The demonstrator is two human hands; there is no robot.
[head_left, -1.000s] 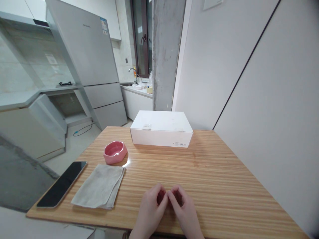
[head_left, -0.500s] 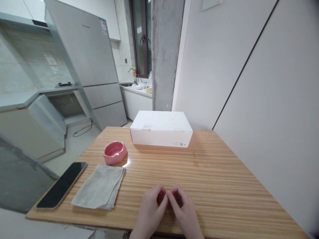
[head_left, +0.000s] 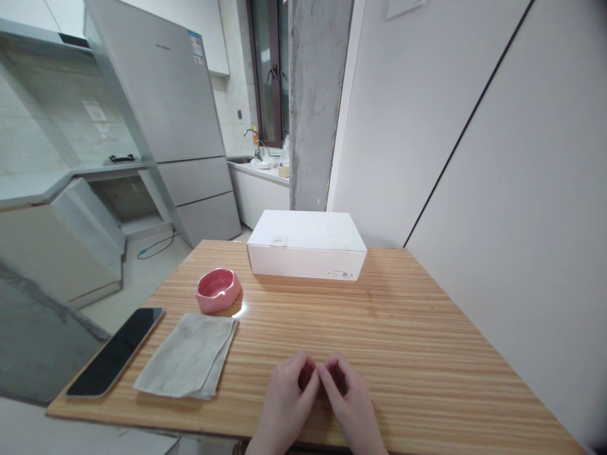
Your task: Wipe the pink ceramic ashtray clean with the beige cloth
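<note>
Left hand (head_left: 288, 395): one, loosely curled, thumb and forefinger drawn tip to tip around a small dark hollow
Right hand (head_left: 351, 398): one, closed in the same way, mirrored; the fingertips of both hands meet or all but meet
Wooden table (head_left: 403, 341): one, striped in the grain, under both hands at its near middle
Grey cloth (head_left: 187, 357): one, folded flat in layers, to the left of the left hand and apart from it, the nearest loose thing to either hand
Pink bowl (head_left: 208, 300): one, upright, angular outside, just beyond the far edge of the cloth; whether the two touch I cannot tell
Phone (head_left: 116, 354): one, dark screen up, slantwise along the left edge, a strip of wood between it and the cloth
White box (head_left: 306, 260): one, shut, at the far side straight ahead of the hands, small print low on its front; it blocks sight of the foot of the concrete column (head_left: 317, 114)
Fridge (head_left: 165, 95): one, three fronts, beyond the table on the left
Faucet (head_left: 256, 142): one, over a sink (head_left: 241, 160) near the window (head_left: 268, 76)
Cable (head_left: 159, 248): one, on the floor at left
White wall (head_left: 393, 126): along the right side, one slanting dark seam
</note>
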